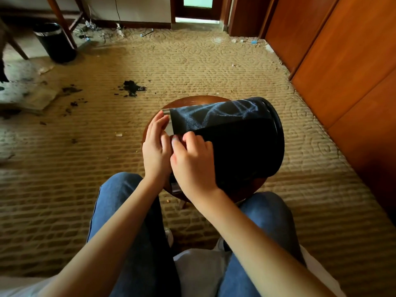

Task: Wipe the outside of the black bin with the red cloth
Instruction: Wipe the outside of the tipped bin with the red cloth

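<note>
- Black bin (242,146) lies on its side on a round wooden stool (188,101), just beyond the person's knees (128,211).
- Long axis runs left to right and slightly away. The silver rim band (169,127) is at the left end and the base at the far right.
- Left hand (155,146): fingers nearly straight, laid against the rim band. It appears to steady the bin, not clasp it.
- Right hand (194,163): on the near side wall just right of the rim, knuckles up, fingers curled. Cannot tell whether anything is held under them.
- Red cloth: not visible anywhere. It may be hidden under the right hand, but this is unconfirmed.
- Key relation: nearly all the unwiped wall lies to the right of both hands. Pale dust streaks (222,113) sit on the upper far wall. The right hand is nearer, so a stroke would probably run along the axis toward the base.
- Risk (judgement): a round bin on a small stool may roll, so the left hand needs to brace it.
- Surroundings: patterned carpet (192,67), dark debris (131,87) far left, second bin (54,42) far left corner, wooden panels (342,61) at right. Nothing blocks the stroke.
</note>
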`<state>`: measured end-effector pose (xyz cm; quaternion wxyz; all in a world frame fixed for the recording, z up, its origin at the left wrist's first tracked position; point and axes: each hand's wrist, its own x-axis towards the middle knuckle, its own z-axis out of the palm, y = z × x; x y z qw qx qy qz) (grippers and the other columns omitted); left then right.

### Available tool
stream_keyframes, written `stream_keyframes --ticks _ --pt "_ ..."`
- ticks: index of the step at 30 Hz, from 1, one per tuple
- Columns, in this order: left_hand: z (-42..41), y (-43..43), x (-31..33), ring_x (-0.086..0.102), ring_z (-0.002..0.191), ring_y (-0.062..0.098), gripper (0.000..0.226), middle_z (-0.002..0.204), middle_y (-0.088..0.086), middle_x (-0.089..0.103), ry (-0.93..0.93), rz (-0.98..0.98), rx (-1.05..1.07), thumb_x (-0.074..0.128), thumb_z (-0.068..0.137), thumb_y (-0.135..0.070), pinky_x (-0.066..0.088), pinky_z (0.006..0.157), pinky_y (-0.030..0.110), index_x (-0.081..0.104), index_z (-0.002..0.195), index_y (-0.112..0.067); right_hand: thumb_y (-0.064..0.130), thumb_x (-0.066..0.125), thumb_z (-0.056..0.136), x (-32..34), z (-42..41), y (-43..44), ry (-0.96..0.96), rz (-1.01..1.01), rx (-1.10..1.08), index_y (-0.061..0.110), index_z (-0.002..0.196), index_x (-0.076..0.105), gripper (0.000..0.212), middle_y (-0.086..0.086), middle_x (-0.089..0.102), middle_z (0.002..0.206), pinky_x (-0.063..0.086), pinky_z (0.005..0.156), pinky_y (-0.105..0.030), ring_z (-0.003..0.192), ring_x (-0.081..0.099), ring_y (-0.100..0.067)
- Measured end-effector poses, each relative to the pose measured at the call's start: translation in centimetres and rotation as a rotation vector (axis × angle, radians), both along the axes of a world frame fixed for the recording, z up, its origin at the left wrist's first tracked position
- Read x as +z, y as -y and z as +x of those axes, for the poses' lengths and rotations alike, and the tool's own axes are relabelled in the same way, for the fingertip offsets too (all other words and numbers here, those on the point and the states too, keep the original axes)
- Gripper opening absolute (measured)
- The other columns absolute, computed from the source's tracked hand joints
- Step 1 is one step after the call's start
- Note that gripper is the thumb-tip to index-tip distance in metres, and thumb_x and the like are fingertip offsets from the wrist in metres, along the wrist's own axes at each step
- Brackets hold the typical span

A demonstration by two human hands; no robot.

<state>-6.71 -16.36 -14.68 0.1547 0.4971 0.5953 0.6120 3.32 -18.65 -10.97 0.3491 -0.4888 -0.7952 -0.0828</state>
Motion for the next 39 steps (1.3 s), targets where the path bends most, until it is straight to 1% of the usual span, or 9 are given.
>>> stream_keyframes --ticks 4,8,11,17,21,28,32,35,39 --pt "0.0 0.1 -0.2 0.043 0.133 0.01 0.048 0.141 0.004 0.049 -0.016 0.007 -0.001 0.031 0.086 -0.014 0.036 0.112 0.038 0.056 0.126 -0.008 0.017 0.054 0.076 0.5 4.7 -2.2 0.012 -0.029 0.059 0.02 0.096 0.074 0.028 -0.007 0.06 0.081 0.039 0.061 -0.036 0.07 0.056 -0.031" --pt "0.2 0.1 0.0 0.042 0.133 0.009 0.046 0.142 0.0 0.049 0.024 -0.01 0.009 0.032 0.088 -0.012 0.037 0.111 0.04 0.056 0.127 -0.013 0.016 0.059 0.078 1.5 13.3 -6.4 -0.05 -0.135 -0.242 0.019 0.102 0.073 0.028 -0.011 0.06 0.086 0.047 0.069 -0.043 0.076 0.058 -0.037" --pt "0.4 0.1 -0.1 0.041 0.134 0.008 0.046 0.142 0.0 0.049 0.044 -0.007 0.011 0.032 0.088 -0.014 0.036 0.112 0.04 0.056 0.127 -0.012 0.012 0.06 0.079 1.6 13.1 -6.6 -0.099 -0.159 -0.363 0.009 0.094 0.073 0.02 -0.015 0.058 0.085 0.044 0.069 -0.042 0.076 0.057 -0.039" --pt "0.0 -0.1 -0.3 0.043 0.133 0.01 0.048 0.142 0.004 0.049 0.023 0.009 0.001 0.031 0.086 -0.016 0.037 0.111 0.042 0.057 0.125 -0.007 0.011 0.058 0.079 0.4 1.3 -0.9 0.002 -0.026 -0.023 0.01 0.094 0.071 0.021 -0.01 0.058 0.082 0.038 0.061 -0.035 0.073 0.055 -0.031" --pt "0.0 0.2 -0.3 0.042 0.133 0.009 0.047 0.142 0.003 0.048 -0.01 0.01 -0.015 0.032 0.087 -0.012 0.038 0.111 0.041 0.056 0.127 -0.008 0.015 0.051 0.081 0.8 2.9 -1.5 0.025 -0.03 0.089 0.018 0.096 0.074 0.028 -0.007 0.06 0.081 0.036 0.062 -0.035 0.073 0.055 -0.029" --pt "0.5 0.5 -0.3 0.042 0.133 0.011 0.046 0.142 0.001 0.049 0.02 0.023 0.0 0.031 0.087 -0.011 0.039 0.11 0.043 0.056 0.127 -0.009 0.011 0.059 0.083 2.4 13.4 -6.8 -0.056 -0.229 -0.355 0.016 0.104 0.072 0.024 -0.012 0.057 0.095 0.04 0.075 -0.044 0.09 0.054 -0.038" --pt "0.5 0.4 -0.5 0.043 0.133 0.013 0.046 0.141 0.003 0.049 0.01 0.038 0.006 0.031 0.088 -0.012 0.038 0.109 0.045 0.056 0.126 -0.008 0.011 0.053 0.073 1.4 5.8 -3.1 0.013 -0.08 -0.142 0.013 0.091 0.071 0.026 -0.011 0.057 0.082 0.036 0.061 -0.036 0.074 0.055 -0.034" --pt "0.1 0.4 -0.7 0.043 0.134 0.014 0.045 0.141 0.004 0.049 -0.016 0.04 -0.013 0.031 0.088 -0.013 0.038 0.109 0.046 0.056 0.126 -0.006 0.013 0.05 0.082 1.1 0.6 -0.1 0.036 -0.05 0.0 0.013 0.092 0.072 0.025 -0.008 0.058 0.081 0.034 0.061 -0.035 0.073 0.055 -0.029" --pt "0.0 0.7 -0.9 0.043 0.134 0.014 0.047 0.142 0.003 0.048 -0.043 0.045 -0.018 0.032 0.087 -0.009 0.039 0.108 0.047 0.056 0.127 -0.006 0.016 0.049 0.08 1.2 4.4 -1.5 0.026 -0.081 0.079 0.021 0.098 0.074 0.031 -0.006 0.059 0.082 0.037 0.063 -0.035 0.074 0.055 -0.029"
